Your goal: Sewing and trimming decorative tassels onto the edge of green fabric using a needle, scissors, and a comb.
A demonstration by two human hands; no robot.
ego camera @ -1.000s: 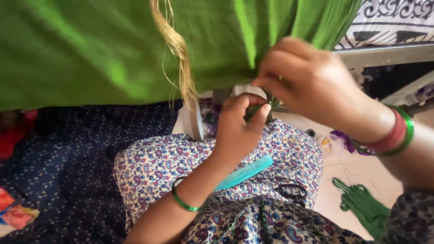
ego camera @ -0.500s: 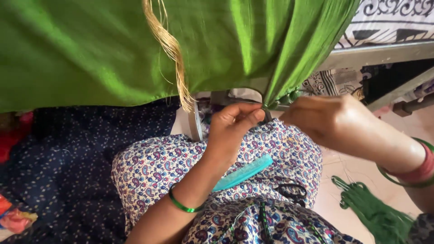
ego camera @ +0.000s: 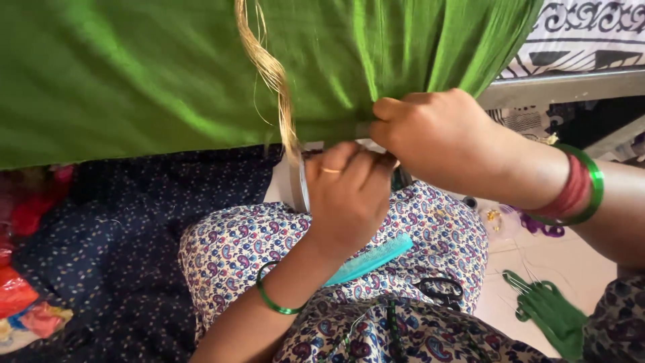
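A wide green cloth (ego camera: 134,74) hangs across the top of the view. My right hand (ego camera: 437,138) pinches its lower edge near the middle. My left hand (ego camera: 346,191), with a ring and a green bangle, is closed just below that same spot, fingertips against the cloth's hem; what they hold is hidden. A bundle of golden threads (ego camera: 272,74) hangs down the cloth, ending just left of my left hand. A teal comb (ego camera: 373,259) lies on my lap.
Black scissors (ego camera: 440,290) rest on my patterned lap. Green tassels (ego camera: 547,312) lie on the floor at right. A dark dotted fabric (ego camera: 101,269) covers the left, with red cloth (ego camera: 17,289) at its edge. A metal bed rail (ego camera: 564,84) runs behind.
My right hand has come back up and to the left, from beside the cloth's corner to its hem, right over my left hand. The left hand has stayed put.
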